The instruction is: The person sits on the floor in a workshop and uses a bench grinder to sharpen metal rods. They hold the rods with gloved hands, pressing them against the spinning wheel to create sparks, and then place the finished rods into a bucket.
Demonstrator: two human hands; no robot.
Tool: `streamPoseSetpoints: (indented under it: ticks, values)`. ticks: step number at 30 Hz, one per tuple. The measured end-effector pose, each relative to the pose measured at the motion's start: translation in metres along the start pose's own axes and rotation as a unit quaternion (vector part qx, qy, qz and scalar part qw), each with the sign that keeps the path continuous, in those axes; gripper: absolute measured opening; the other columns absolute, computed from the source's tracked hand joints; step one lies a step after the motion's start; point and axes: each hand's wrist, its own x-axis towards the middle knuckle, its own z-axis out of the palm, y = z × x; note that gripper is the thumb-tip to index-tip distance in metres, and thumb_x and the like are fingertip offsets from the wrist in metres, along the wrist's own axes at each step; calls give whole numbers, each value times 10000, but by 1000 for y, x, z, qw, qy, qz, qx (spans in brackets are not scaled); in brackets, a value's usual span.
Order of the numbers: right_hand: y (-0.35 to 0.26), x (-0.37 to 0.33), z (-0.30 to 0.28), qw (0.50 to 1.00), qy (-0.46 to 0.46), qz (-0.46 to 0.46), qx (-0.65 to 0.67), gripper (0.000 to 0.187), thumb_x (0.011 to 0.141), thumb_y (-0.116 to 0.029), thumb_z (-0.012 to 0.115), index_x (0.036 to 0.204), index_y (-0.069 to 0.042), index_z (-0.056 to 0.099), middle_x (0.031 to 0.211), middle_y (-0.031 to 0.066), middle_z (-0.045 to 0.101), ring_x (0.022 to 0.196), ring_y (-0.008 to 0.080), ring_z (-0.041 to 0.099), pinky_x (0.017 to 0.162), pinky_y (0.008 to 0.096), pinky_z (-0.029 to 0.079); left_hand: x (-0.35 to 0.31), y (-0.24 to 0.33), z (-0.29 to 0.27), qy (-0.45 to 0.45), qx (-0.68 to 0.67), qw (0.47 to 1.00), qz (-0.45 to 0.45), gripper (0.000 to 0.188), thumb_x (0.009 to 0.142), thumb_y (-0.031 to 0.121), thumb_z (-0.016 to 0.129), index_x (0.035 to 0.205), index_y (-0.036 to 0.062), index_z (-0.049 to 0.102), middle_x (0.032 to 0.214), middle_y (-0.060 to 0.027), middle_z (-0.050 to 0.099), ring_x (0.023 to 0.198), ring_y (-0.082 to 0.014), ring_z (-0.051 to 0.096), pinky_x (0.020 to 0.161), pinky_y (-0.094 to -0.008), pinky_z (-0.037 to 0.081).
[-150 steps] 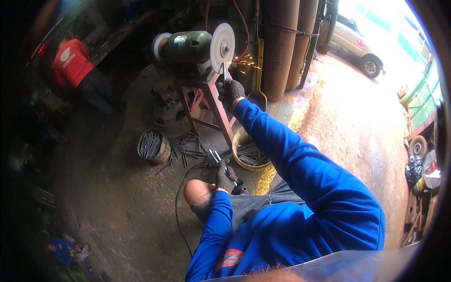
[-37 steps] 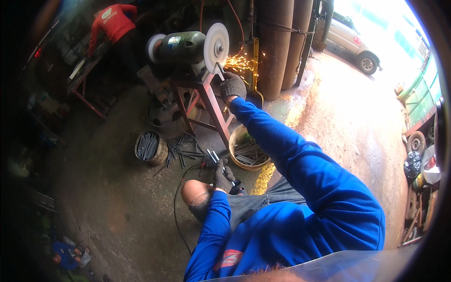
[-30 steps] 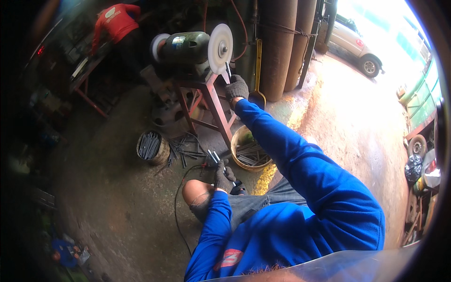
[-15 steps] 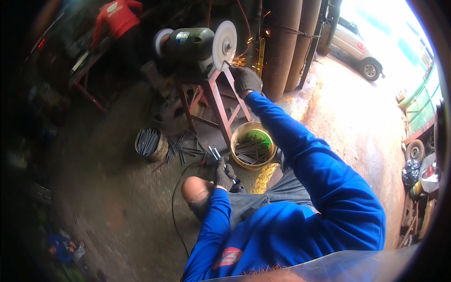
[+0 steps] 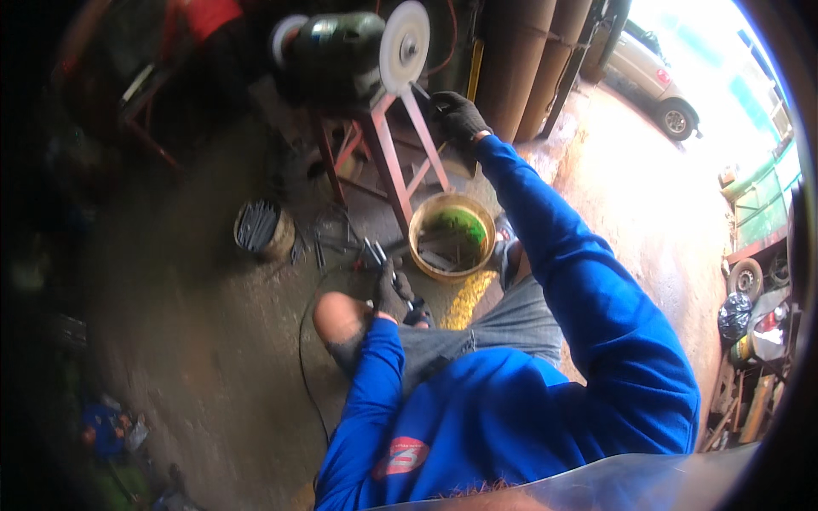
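Observation:
My right hand, in a dark knit glove, is stretched out beside the bench grinder. Its fingers close round a short metal rod whose tip is at the lower edge of the white grinding wheel; whether they touch, I cannot tell. No sparks show. Low down by my knee, my gloved left hand is closed on a few shiny metal rods that point up toward the grinder. The palm side of both hands is hidden.
The grinder sits on a red metal stand. Below it, a round bucket holds rods; another bucket full of dark rods stands left, with loose rods nearby. A black cable crosses the floor. Tall cylinders rise at the right. Another person stands far left.
Sparks at the wheel have stopped. My right hand with its rod has drawn slightly away from the wheel. The view has shifted, and my left hand still grips its rods.

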Motion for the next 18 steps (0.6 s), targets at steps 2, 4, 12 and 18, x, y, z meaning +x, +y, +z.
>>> streamPoseSetpoints:
  ticks: [2,4,12,18]
  values:
    - [8,-49,19,963,-29,136,232,566,829,25,646,1349,-70,445,930,147,647,693,246,666,590,352,553,-5,-8,-1,23,-21,1000,2,300,932,431,584,1076,168,580,518,59,381,391,-80,313,374,-269,264]
    - [54,-93,23,893,-21,173,415,544,853,-6,622,1359,-63,430,1043,179,627,844,258,661,688,368,553,2,-15,-10,24,-44,999,-14,292,931,422,581,1084,173,595,545,53,424,440,-92,389,420,-272,329]
    - [213,-201,48,933,-56,-174,-309,382,911,-10,467,1291,-21,495,1159,131,607,1074,219,574,901,283,497,-15,-4,2,38,-46,997,-39,341,928,471,555,1153,218,596,950,-39,633,956,-240,603,877,-424,491]
    - [195,-235,30,999,22,-31,-15,316,882,-87,576,1196,-50,575,1042,143,655,979,310,620,870,359,497,-18,-6,7,81,13,997,-6,326,935,414,577,1177,202,520,895,-60,594,846,-263,615,820,-519,535]
